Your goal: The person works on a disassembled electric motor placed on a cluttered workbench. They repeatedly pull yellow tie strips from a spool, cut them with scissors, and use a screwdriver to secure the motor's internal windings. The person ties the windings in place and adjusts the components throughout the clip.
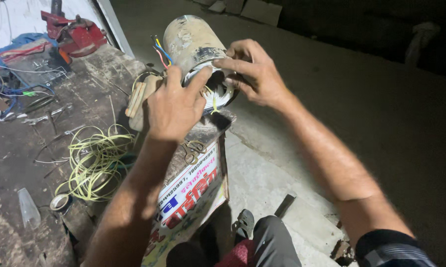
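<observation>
1. The motor stator (193, 42), a scuffed metal cylinder, sits on the corner of the workbench (84, 99), open end facing the person.
2. Left hand (176, 106) is at the stator's open rim, index finger hooked into the white insulation there.
3. Right hand (252, 71) clamps the rim from the other side, fingers curled over the edge.
4. Looks like winding or insulation work at the stator mouth; next bit probably needs careful tucking of the yellow sleeving (214, 101).
5. Left of the stator: a coil of yellow wire (94, 163); behind it, a red vise (77, 34).
</observation>
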